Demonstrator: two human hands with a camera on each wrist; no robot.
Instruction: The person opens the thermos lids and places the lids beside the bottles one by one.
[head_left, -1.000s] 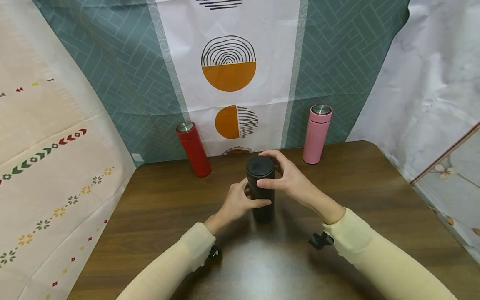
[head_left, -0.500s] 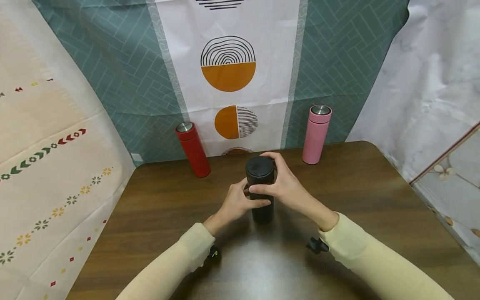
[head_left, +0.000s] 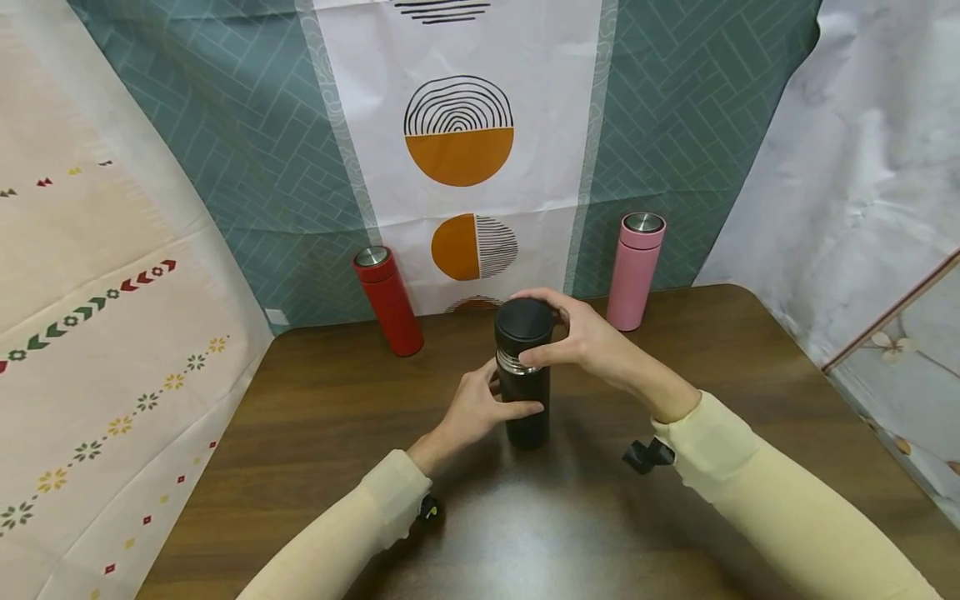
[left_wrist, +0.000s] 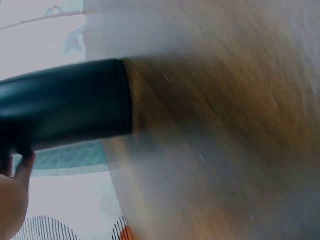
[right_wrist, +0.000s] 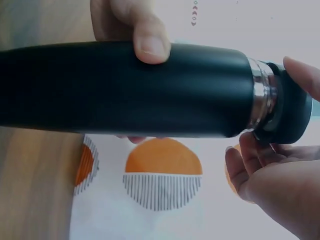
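Observation:
A black thermos bottle (head_left: 527, 421) stands upright mid-table, its silver threaded neck (right_wrist: 261, 95) showing under the black lid (head_left: 524, 319). My left hand (head_left: 472, 404) grips the body from the left, thumb across the front. My right hand (head_left: 581, 333) holds the lid from the right, with the thumb near the neck and the fingers round the far side. In the right wrist view the lid (right_wrist: 292, 107) sits raised and a little tilted at the mouth. The lower end of the thermos (left_wrist: 75, 102) lies across the left wrist view.
A red thermos (head_left: 392, 308) with a steel top stands at the back left of the wooden table (head_left: 315, 417). A pink thermos (head_left: 634, 275) stands at the back right. Patterned cloth (head_left: 270, 167) hangs behind the table.
The lid has come up off the body, baring the silver neck that was covered before. My right hand has risen with it. My left hand keeps its grip on the body.

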